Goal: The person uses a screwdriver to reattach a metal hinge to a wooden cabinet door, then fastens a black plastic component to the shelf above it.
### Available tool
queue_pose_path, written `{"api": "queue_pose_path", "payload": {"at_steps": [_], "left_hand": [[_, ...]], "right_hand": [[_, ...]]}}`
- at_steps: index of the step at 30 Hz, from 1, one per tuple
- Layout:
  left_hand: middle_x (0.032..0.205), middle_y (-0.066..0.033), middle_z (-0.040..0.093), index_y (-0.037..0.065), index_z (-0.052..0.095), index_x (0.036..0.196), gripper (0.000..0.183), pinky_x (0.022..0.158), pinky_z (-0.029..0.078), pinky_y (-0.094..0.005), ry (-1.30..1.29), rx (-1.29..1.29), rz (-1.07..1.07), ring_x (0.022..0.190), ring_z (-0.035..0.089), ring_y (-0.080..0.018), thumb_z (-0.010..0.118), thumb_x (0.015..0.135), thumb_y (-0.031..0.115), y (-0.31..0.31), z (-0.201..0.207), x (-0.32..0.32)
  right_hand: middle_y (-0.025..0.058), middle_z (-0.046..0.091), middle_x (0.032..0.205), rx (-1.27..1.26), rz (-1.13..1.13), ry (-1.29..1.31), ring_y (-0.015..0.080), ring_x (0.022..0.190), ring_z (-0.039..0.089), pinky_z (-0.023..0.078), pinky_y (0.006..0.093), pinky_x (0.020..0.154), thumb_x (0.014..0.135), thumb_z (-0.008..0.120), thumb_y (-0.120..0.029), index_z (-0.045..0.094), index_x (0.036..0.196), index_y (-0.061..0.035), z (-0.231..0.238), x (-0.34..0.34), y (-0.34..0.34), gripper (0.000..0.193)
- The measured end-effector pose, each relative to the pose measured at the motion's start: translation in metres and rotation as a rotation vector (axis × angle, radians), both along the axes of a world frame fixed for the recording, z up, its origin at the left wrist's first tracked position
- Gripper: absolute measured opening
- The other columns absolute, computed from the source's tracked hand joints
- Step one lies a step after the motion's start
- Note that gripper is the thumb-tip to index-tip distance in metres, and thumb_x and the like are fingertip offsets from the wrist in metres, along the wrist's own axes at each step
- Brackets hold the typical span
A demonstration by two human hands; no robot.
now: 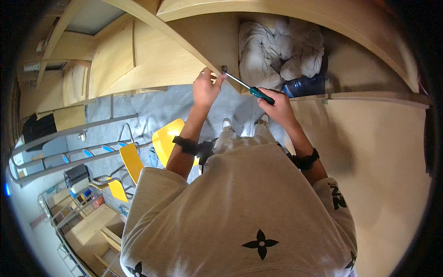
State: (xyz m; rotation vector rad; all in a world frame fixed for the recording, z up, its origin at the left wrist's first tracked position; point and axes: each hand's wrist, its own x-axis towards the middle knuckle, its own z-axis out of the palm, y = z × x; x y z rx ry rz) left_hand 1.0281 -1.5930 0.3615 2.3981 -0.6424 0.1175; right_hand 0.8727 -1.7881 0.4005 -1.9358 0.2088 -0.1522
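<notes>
A screwdriver (262, 95) with a dark green handle and a long metal shaft is gripped in my right hand (279, 109). Its shaft slants up and left, and the tip meets a small dark metal fitting (224, 69) by the edge of a pale wooden panel (184, 44). My left hand (206, 90) is closed at that same edge, fingers on one side and thumb toward the fitting. The thumb lies close to the screwdriver's tip. Whether a screw sits under the tip is too small to tell.
Right of the fitting, a wooden compartment holds bundled whitish cloth (260, 53) and a dark blue cylindrical object (305, 86). A broad wooden board (369, 152) lies to my right. Yellow chairs (167, 138), a metal rail frame (83, 127) and a dark box (76, 175) stand at left.
</notes>
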Motion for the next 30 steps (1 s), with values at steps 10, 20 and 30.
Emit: {"api": "queue_pose_path", "payload": {"at_steps": [10,20,30], "left_hand": [[0.076,-0.0189,0.063,0.0,0.052,0.093,0.022,0.057,0.048,-0.0453,-0.026,-0.026,0.041,0.068,0.061,-0.0374,0.063,0.083,0.016,-0.014,-0.005,-0.016],[0.079,-0.0189,0.064,0.0,0.051,0.092,0.027,0.058,0.05,-0.0432,-0.103,-0.082,-0.096,0.071,0.062,-0.0374,0.067,0.08,0.017,-0.008,0.0,-0.008],[0.072,-0.0183,0.062,0.0,0.052,0.091,0.024,0.05,0.047,-0.0434,-0.069,-0.033,-0.055,0.06,0.059,-0.0386,0.065,0.082,0.019,-0.009,-0.007,-0.007]], "right_hand": [[0.0043,0.057,0.069,0.014,0.103,-0.01,0.0063,0.061,0.046,0.042,0.0226,0.056,0.079,0.061,-0.01,0.06,0.11,-0.0005,-0.016,0.012,-0.026,0.032],[0.0197,0.062,0.084,-0.137,0.104,-0.059,0.0303,0.07,0.062,0.048,0.0342,0.064,0.074,0.063,-0.011,0.061,0.105,0.0021,0.003,0.019,-0.032,0.034],[0.0183,0.061,0.081,-0.286,0.063,-0.185,0.0317,0.068,0.06,0.048,0.0334,0.061,0.073,0.062,-0.009,0.06,0.105,0.0026,-0.001,0.008,-0.015,0.034]]}}
